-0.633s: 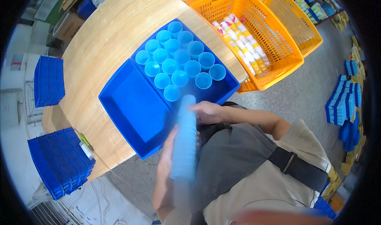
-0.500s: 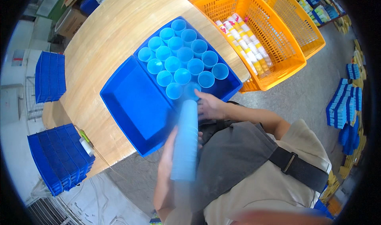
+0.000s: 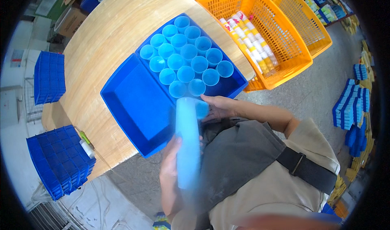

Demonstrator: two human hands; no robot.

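Note:
My left hand point(image 3: 172, 155) is wrapped round a long stack of nested light-blue plastic cups point(image 3: 187, 144), tilted over the near edge of the trays. At the stack's far end, my right hand point(image 3: 217, 107) has its fingers on a single blue cup point(image 3: 202, 109), partly hidden by the stack. Just beyond stands a blue tray point(image 3: 233, 90) with rows of upright blue cups point(image 3: 188, 51), their mouths up. The nearest cup in the rows point(image 3: 197, 87) is right by my right fingertips. A second blue tray point(image 3: 136, 104) adjoins it on the left, with nothing in it.
The trays rest on a wooden table point(image 3: 97, 55). Orange crates point(image 3: 284, 63) stand at the right, one holding white-and-yellow rolls point(image 3: 254, 47). Stacked blue trays point(image 3: 61, 161) are at the left, beside another blue stack point(image 3: 50, 77). Blue stacks point(image 3: 351, 104) stand on the floor far right.
One more cup now stands at the near end of the rows. My right hand has drawn back slightly with another cup, and the stack has shifted a little left.

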